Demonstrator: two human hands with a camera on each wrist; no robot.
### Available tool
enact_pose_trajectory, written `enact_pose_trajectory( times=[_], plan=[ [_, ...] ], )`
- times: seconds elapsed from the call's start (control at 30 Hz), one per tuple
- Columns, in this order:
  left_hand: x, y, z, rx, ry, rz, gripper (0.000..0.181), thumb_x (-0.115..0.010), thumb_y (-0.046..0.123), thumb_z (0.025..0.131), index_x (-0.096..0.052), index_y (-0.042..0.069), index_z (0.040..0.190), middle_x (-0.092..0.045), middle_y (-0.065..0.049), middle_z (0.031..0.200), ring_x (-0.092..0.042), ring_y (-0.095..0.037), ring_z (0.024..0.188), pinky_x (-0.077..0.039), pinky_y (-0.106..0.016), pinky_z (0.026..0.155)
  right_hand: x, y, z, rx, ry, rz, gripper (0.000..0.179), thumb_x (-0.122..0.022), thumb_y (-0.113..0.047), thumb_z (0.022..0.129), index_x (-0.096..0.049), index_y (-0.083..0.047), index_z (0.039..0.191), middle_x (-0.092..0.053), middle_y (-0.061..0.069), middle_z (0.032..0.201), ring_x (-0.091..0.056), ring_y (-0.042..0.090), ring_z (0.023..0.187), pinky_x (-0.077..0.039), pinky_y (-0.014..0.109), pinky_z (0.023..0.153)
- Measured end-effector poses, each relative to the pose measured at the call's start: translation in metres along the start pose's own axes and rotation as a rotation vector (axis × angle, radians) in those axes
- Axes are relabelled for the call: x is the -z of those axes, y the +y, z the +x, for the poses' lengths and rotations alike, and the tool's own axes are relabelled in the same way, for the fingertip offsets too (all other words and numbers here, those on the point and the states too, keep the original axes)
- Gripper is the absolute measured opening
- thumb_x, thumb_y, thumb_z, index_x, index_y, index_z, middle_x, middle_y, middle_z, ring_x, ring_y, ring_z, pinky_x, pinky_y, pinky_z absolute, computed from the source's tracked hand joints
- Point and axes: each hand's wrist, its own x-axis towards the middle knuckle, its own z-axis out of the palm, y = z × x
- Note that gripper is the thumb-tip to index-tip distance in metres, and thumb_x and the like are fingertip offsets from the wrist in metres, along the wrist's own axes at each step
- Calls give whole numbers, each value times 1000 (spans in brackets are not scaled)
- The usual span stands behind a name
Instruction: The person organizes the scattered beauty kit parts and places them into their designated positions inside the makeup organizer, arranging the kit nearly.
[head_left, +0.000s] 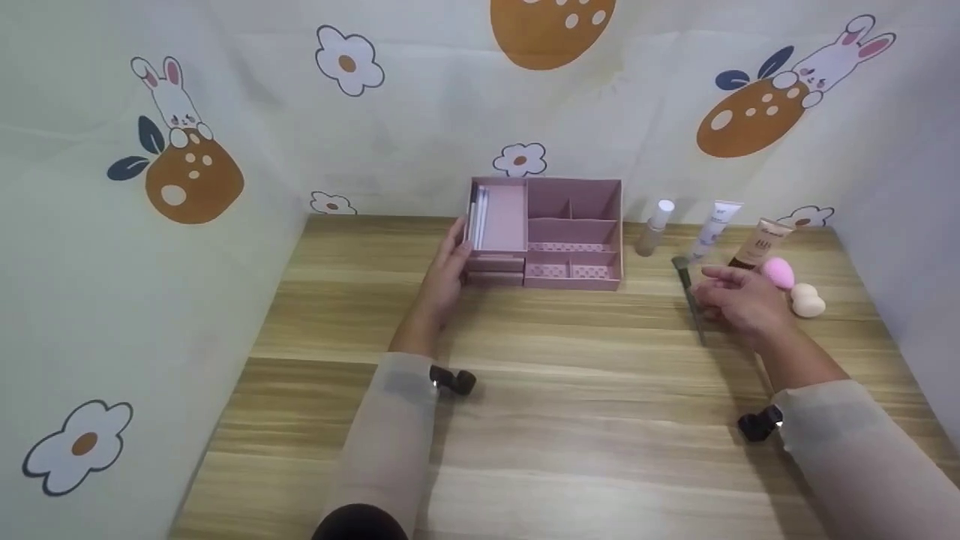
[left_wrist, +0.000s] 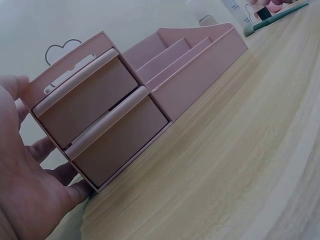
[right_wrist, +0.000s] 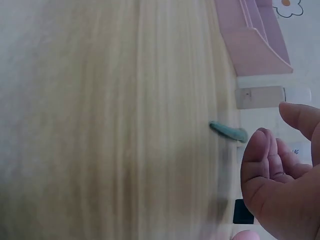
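Note:
A pink desktop organizer (head_left: 611, 268) stands toward the back of the table, with open compartments on its right and two drawers (left_wrist: 125, 135) at its left. My left hand (head_left: 442, 279) rests against the organizer's left side, its fingers spread along that wall. A few slim white sticks (head_left: 481, 217) lie in the top tray. Farther right, my right hand (head_left: 750, 306) hovers beside a green-handled makeup brush (head_left: 685, 277), thumb and fingers apart with nothing between them. In the right wrist view the brush lies on the table beyond the fingertips.
Behind the brush stand a bottle with a white cap (head_left: 650, 234), a white tube (head_left: 712, 226) and a beige tube (head_left: 763, 238). A pink makeup sponge (head_left: 778, 273) and a beige sponge (head_left: 808, 301) lie right of my right hand. Patterned cloth (head_left: 420, 127) backs the wooden table (head_left: 555, 390).

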Motion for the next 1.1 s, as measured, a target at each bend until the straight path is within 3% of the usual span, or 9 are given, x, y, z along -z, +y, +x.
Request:
enact_pose_trajectory(
  times=[0.23, 0.4, 0.53, 0.7, 0.83, 1.1],
  plan=[
    [-2, 1, -1, -3, 2, -19, 50, -43, 52, 112, -33, 59, 161, -13, 9, 182, -13, -24, 170, -20, -53, 137, 2, 15, 9, -32, -50, -72, 75, -74, -18, 102, -37, 7, 161, -72, -25, 88, -74, 0, 85, -64, 22, 81],
    [-1, 1, 0, -17, -1, -6, 53, -43, 52, 112, -31, 53, 164, -14, 8, 182, -12, -23, 170, -18, -51, 138, 2, 19, 14, -47, -26, -113, 76, -79, -22, 98, -43, 4, 159, -70, -25, 87, -72, 0, 81, -63, 21, 76],
    [0, 1, 1, -2, 4, 8, 55, -44, 55, 111, -31, 53, 165, -15, 10, 182, -11, -22, 170, -17, -50, 138, 2, 18, 15, -53, -14, -205, 74, -83, -26, 94, -50, 2, 155, -70, -24, 88, -70, -1, 80, -60, 21, 73],
    [0, 1, 0, -1, -2, 5, 51, -44, 55, 111, -32, 59, 161, -15, 10, 182, -11, -21, 170, -18, -50, 138, 1, 17, 14, -23, -16, -338, 71, -84, -27, 92, -56, 4, 149, -74, -9, 98, -69, 3, 83, -58, 22, 73],
    [0, 0, 1, -9, -4, 2, 52, -44, 55, 111, -32, 57, 162, -15, 10, 182, -11, -21, 170, -18, -50, 138, -2, 14, 12, 17, 4, -439, 66, -84, -27, 90, -61, 5, 143, -76, 5, 106, -66, 7, 83, -54, 22, 73],
    [0, -1, 1, -4, -3, -10, 55, -44, 55, 111, -32, 52, 164, -17, 9, 182, -13, -20, 169, -18, -49, 138, -4, 12, 12, 28, 27, -503, 58, -80, -25, 92, -65, 3, 140, -76, 11, 110, -64, 11, 83, -53, 25, 71]
  ],
)
